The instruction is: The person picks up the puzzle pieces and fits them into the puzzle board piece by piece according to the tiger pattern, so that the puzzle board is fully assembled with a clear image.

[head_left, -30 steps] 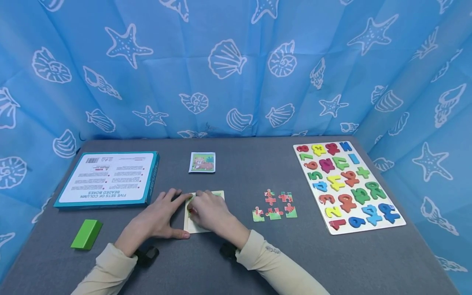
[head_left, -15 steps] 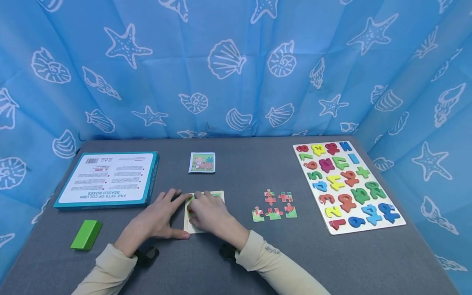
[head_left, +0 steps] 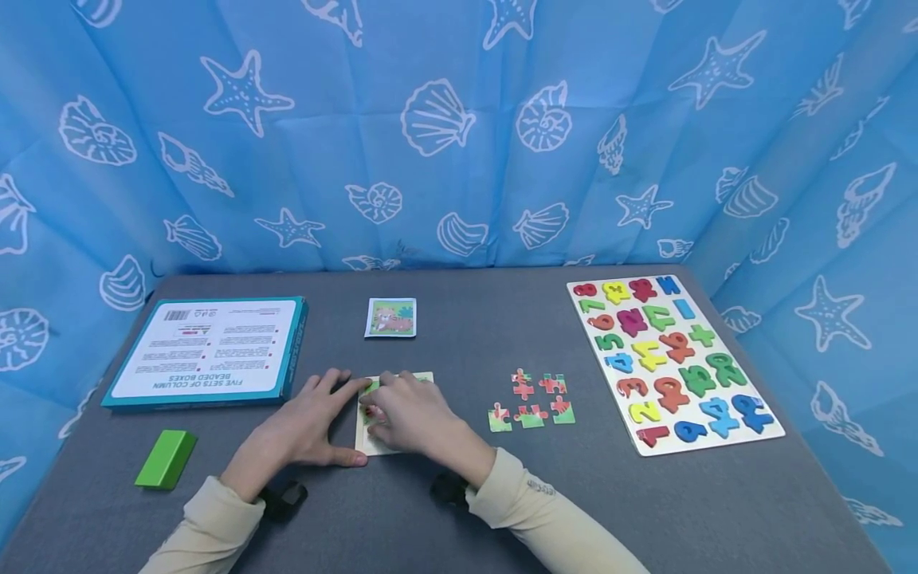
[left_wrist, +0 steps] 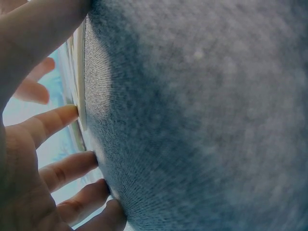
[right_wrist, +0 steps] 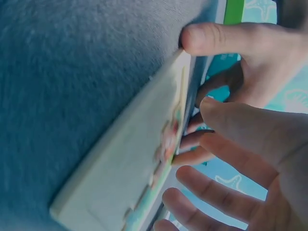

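A small pale puzzle board [head_left: 374, 446] lies flat near the table's middle; in the right wrist view the board [right_wrist: 106, 159] has colourful joined pieces [right_wrist: 168, 142] along its far side. The left hand [head_left: 307, 426] steadies its left side, thumb at the near corner and index finger at the far one, as the left wrist view also shows of this hand [left_wrist: 53, 159]. Over the board hovers the right hand [head_left: 417, 414]; its loosely bent fingers [right_wrist: 216, 190] hold nothing visible and partly hide the board from above. Several loose red-and-green pieces [head_left: 531, 416] lie to the right.
A picture card [head_left: 391, 317] lies beyond the board. At the left are a blue-edged box [head_left: 208, 351] and a green block [head_left: 166, 459]. A white board of coloured numbers [head_left: 667, 367] occupies the right side, and a blue patterned curtain [head_left: 445, 183] hangs behind the table.
The right hand's fingers have loosened and shifted slightly right, uncovering more reddish picture on the board. The left hand keeps its place. The head view has shifted slightly.
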Motion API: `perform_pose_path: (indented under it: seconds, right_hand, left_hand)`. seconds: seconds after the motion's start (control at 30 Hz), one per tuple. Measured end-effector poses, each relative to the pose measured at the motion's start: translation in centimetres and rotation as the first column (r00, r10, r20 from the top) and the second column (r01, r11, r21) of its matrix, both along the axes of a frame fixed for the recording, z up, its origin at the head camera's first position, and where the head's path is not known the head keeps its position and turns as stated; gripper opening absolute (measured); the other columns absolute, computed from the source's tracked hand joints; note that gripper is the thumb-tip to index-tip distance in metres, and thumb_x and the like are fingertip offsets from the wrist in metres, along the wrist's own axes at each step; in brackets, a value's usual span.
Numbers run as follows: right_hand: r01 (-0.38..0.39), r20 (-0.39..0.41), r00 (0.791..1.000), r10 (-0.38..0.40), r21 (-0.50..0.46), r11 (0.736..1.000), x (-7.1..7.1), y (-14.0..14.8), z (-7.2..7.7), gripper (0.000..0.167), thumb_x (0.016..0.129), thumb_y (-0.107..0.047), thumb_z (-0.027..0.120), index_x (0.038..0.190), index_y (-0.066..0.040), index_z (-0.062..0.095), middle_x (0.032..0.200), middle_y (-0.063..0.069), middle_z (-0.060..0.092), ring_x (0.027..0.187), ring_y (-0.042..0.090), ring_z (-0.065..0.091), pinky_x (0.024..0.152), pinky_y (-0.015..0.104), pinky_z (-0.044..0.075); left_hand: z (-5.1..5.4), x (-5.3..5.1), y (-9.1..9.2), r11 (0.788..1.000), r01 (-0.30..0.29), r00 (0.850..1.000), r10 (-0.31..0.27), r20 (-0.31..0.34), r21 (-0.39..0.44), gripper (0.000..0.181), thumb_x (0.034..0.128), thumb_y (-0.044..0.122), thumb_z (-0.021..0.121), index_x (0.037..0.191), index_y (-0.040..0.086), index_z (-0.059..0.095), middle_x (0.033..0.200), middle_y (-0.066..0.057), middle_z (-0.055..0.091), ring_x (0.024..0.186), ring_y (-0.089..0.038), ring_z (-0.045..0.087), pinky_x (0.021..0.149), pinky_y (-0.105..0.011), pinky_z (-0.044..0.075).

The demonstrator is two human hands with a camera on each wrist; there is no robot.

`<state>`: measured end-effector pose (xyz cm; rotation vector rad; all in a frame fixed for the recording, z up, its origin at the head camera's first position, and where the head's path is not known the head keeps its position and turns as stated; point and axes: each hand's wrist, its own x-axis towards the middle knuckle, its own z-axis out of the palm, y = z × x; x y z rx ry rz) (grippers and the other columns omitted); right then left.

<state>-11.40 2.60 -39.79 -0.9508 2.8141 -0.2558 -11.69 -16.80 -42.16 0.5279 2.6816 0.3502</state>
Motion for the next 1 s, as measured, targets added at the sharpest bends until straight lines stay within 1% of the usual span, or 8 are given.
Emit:
perform_pose_path:
  seconds: [0.1, 0.3, 0.43, 0.57, 0.73, 0.87, 1.0]
  right_hand:
    - [0.019, 0.007, 1.000, -0.019, -0.009, 1.000, -0.1, 0.5, 0.3, 0.034, 0.093, -0.037, 0.076, 0.126, -0.029, 0.074, 0.118, -0.001, 0.071, 0.101, 0.017, 0.066, 0.069, 0.031, 0.057]
    - [0.057, 0.075, 0.996, -0.053, -0.051, 0.997, -0.6, 2.2, 1.1, 0.034, 0.095, -0.036, 0.073, 0.127, -0.026, 0.073, 0.118, 0.001, 0.069, 0.096, 0.016, 0.061, 0.066, 0.026, 0.050]
    - [0.070, 0.069, 0.995, -0.066, -0.070, 0.995, -0.8, 3.7, 1.6, 0.035, 0.094, -0.033, 0.075, 0.127, -0.023, 0.074, 0.113, 0.003, 0.068, 0.091, 0.016, 0.058, 0.062, 0.024, 0.044]
    - [0.090, 0.060, 0.995, -0.084, -0.098, 0.991, -1.0, 5.4, 1.9, 0.035, 0.093, -0.030, 0.076, 0.127, -0.020, 0.074, 0.107, 0.004, 0.066, 0.085, 0.017, 0.054, 0.059, 0.025, 0.040]
    - [0.134, 0.055, 0.990, -0.128, -0.122, 0.983, -1.4, 7.6, 1.9, 0.036, 0.091, -0.028, 0.079, 0.126, -0.017, 0.074, 0.108, 0.007, 0.067, 0.084, 0.018, 0.054, 0.059, 0.029, 0.042]
    - [0.169, 0.058, 0.985, -0.163, -0.118, 0.979, -1.6, 9.1, 2.0, 0.035, 0.091, -0.026, 0.079, 0.124, -0.017, 0.075, 0.109, 0.009, 0.068, 0.082, 0.020, 0.054, 0.060, 0.033, 0.044]
    - [0.200, 0.056, 0.979, -0.195, -0.096, 0.975, -1.6, 10.6, 2.0, 0.035, 0.091, -0.026, 0.079, 0.125, -0.018, 0.075, 0.116, 0.010, 0.068, 0.089, 0.023, 0.059, 0.064, 0.038, 0.050]
  left_hand:
    - [0.1, 0.1, 0.0, 1.000, 0.006, 1.000, -0.006, -0.001, 0.007, 0.111, 0.0666, 0.074, 0.082, 0.156, 0.022, 0.041, 0.156, -0.022, 0.040, 0.134, -0.045, 0.045, 0.103, -0.067, 0.046]
    - [0.2, 0.1, -0.1, 1.000, 0.023, 1.000, -0.023, -0.002, 0.009, 0.112, 0.0670, 0.076, 0.080, 0.156, 0.022, 0.040, 0.155, -0.022, 0.040, 0.132, -0.044, 0.046, 0.102, -0.066, 0.047]
    - [0.3, 0.1, -0.1, 0.999, 0.031, 1.000, -0.031, -0.004, 0.013, 0.112, 0.0675, 0.076, 0.080, 0.156, 0.021, 0.040, 0.155, -0.023, 0.040, 0.131, -0.044, 0.047, 0.101, -0.065, 0.048]
    - [0.3, 0.2, 0.0, 0.999, 0.033, 0.999, -0.033, -0.009, 0.012, 0.112, 0.0674, 0.075, 0.081, 0.156, 0.021, 0.040, 0.155, -0.023, 0.040, 0.130, -0.044, 0.047, 0.100, -0.065, 0.048]
    - [0.4, 0.2, 0.1, 1.000, 0.026, 1.000, -0.026, -0.009, 0.001, 0.112, 0.0670, 0.075, 0.081, 0.156, 0.021, 0.041, 0.155, -0.023, 0.040, 0.131, -0.044, 0.047, 0.100, -0.066, 0.048]
    - [0.4, 0.2, 0.1, 1.000, 0.025, 1.000, -0.025, -0.005, 0.003, 0.112, 0.0671, 0.074, 0.082, 0.156, 0.020, 0.041, 0.155, -0.023, 0.041, 0.131, -0.044, 0.047, 0.100, -0.065, 0.048]
    - [0.3, 0.2, 0.1, 1.000, 0.025, 1.000, -0.025, -0.005, 0.005, 0.111, 0.0674, 0.073, 0.082, 0.156, 0.020, 0.041, 0.154, -0.023, 0.041, 0.130, -0.044, 0.047, 0.100, -0.065, 0.048]
